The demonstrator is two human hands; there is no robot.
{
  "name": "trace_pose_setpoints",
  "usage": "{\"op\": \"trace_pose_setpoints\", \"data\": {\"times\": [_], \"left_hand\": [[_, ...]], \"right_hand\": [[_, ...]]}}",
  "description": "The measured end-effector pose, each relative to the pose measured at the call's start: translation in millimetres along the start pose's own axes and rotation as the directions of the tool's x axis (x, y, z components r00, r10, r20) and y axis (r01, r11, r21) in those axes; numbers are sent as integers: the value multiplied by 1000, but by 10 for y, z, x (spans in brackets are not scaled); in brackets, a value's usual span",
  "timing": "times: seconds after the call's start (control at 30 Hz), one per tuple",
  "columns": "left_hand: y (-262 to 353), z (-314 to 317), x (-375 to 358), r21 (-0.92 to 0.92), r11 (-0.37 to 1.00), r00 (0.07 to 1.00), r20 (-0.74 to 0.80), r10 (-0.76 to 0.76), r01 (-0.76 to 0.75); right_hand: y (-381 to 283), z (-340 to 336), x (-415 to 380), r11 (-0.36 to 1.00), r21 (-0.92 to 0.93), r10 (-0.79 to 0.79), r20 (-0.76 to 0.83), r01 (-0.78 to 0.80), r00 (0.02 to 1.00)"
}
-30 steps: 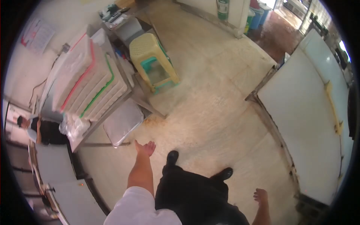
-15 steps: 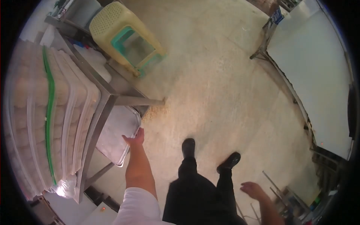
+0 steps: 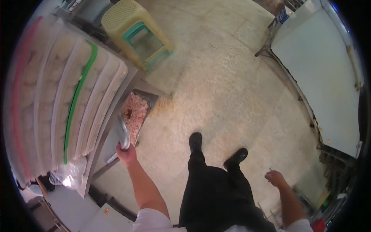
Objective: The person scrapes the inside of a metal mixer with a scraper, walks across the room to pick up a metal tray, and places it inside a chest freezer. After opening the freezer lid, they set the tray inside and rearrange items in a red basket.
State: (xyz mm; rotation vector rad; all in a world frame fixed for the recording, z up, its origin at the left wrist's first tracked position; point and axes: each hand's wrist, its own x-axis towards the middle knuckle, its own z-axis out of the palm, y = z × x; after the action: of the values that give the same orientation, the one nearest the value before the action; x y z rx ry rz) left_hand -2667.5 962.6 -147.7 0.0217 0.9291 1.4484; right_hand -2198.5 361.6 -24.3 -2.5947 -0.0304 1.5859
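Observation:
My left hand (image 3: 126,154) is closed on the near edge of a metal tray lid (image 3: 122,131), which is tilted up under the steel table. Beside the lid, a tray of pink minced filling (image 3: 135,112) shows on the lower shelf. Above and to the left, stacked clear boxes (image 3: 58,89) of pale round pieces stand on the table, one with a green rim. My right hand (image 3: 275,178) hangs over the floor at the lower right, its fingers curled; whether they hold anything is too small to tell.
A yellow and green stool (image 3: 135,29) stands at the upper left. On the right is a large white-topped table (image 3: 317,73) with metal legs. A clear plastic bag (image 3: 71,172) lies by the boxes. Metal racks fill the lower right corner.
The lid has been taken hold of and lifted at an angle, uncovering the pink filling. My left hand has closed on its edge. My right hand has moved slightly up and right.

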Motion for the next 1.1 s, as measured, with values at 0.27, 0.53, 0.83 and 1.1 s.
{"op": "trace_pose_setpoints", "data": {"times": [0.27, 0.53, 0.83, 1.1], "left_hand": [[60, -399, -1976, 224, 967, 989, -105, -101, 123], [17, -398, -4043, 550, 745, 895, -14, -445, 379], [-2268, 1737, -4616, 884, 186, 318, 44, -947, 430], [-4266, 2933, -5505, 957, -179, -109, -157, -982, 227]], "right_hand": [[-903, -592, -76, 818, -358, -472, 32, 451, 881], [-609, -1140, -195, 841, 199, -541, 263, 504, 799], [212, -1799, -761, -49, 994, -619, 46, -97, 784], [1087, -2510, -895, -314, 896, -230, -392, 314, 890]]}}
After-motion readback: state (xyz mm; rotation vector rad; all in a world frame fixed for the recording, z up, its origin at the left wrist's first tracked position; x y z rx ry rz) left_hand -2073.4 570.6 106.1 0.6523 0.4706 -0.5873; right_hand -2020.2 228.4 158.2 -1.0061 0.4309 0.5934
